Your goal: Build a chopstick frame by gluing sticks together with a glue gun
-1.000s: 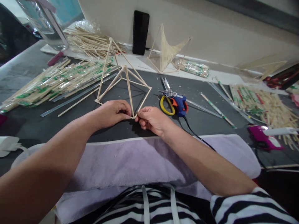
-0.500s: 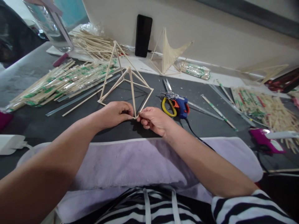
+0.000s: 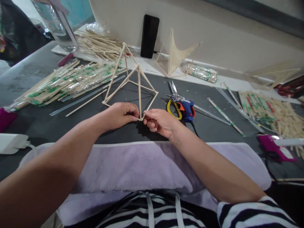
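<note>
A frame of wooden chopsticks (image 3: 139, 90) stands on the dark tabletop, its sticks joined into two raised peaks over a flat base. My left hand (image 3: 118, 115) pinches the near corner of this frame from the left, thumb and fingertips closed on a base stick. From the right, my right hand (image 3: 159, 123) grips the same corner with its fingers curled in. Exactly how the fingertips meet the sticks is partly hidden. Just right of my right hand lie a blue glue gun (image 3: 187, 109) and scissors (image 3: 174, 109) with yellow handles.
Wrapped chopsticks (image 3: 71, 79) lie at left, with loose sticks (image 3: 101, 44) behind. A black phone (image 3: 149, 36) leans on the wall beside a finished stick model (image 3: 174, 57). Cut sticks (image 3: 288, 123) and a magenta device (image 3: 273, 147) are at right. A lilac cloth (image 3: 142, 164) covers the front edge.
The whole view has shifted slightly, so things appear a little further right. Both hands keep their hold on the frame's near corner.
</note>
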A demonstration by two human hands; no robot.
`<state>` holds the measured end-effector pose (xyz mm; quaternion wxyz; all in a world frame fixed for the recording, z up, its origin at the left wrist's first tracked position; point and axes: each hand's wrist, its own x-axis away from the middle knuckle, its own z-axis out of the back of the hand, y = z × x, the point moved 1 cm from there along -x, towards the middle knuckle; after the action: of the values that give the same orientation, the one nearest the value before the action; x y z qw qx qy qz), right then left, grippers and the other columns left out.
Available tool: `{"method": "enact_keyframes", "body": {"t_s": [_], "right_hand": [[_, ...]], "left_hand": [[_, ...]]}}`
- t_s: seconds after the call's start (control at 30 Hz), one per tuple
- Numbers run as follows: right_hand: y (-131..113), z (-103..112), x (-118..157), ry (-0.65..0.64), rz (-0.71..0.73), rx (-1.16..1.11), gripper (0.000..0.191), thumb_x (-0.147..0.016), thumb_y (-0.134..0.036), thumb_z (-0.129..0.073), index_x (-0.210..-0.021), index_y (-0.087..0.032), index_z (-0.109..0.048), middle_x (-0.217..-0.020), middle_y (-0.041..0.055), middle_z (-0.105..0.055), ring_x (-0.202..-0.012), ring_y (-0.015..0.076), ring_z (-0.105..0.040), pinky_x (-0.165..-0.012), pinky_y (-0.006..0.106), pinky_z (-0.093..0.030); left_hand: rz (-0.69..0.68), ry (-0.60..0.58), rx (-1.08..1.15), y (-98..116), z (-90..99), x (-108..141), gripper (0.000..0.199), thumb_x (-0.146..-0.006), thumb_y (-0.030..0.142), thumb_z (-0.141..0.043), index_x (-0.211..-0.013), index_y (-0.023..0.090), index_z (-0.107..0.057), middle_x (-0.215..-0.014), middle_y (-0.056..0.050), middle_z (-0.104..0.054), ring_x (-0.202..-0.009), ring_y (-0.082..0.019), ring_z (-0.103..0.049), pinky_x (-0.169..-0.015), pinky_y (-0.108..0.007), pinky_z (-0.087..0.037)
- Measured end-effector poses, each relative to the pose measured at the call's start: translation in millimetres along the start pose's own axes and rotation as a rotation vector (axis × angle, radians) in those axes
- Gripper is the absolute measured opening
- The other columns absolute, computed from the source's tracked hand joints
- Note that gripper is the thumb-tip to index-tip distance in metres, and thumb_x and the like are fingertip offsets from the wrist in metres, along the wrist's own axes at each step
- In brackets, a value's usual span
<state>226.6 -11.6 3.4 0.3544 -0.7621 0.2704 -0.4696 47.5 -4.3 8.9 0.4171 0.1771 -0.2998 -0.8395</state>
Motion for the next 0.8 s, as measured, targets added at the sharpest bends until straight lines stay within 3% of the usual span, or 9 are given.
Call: {"method": "enact_keyframes", "body": {"t_s": [0.8], "right_hand": [[3.9, -1.5, -3.4, 0.029, 0.057, 0.067, 0.028, -0.090, -0.008, -0.045, -0.063, -0.014, -0.050, -0.051, -0.0005, -0.057, -0.036, 0.0049, -0.039, -0.034, 0.017, -0.029]], "left_hand": [[-0.011, -0.001, -0.002, -3.2, -2.7, -1.0, 0.017, -0.081, 0.028, -0.054, -0.079, 0.018, -0.067, -0.083, 0.000, -0.069, -0.078, -0.014, -0.061, -0.075, -0.025, -0.044]]}}
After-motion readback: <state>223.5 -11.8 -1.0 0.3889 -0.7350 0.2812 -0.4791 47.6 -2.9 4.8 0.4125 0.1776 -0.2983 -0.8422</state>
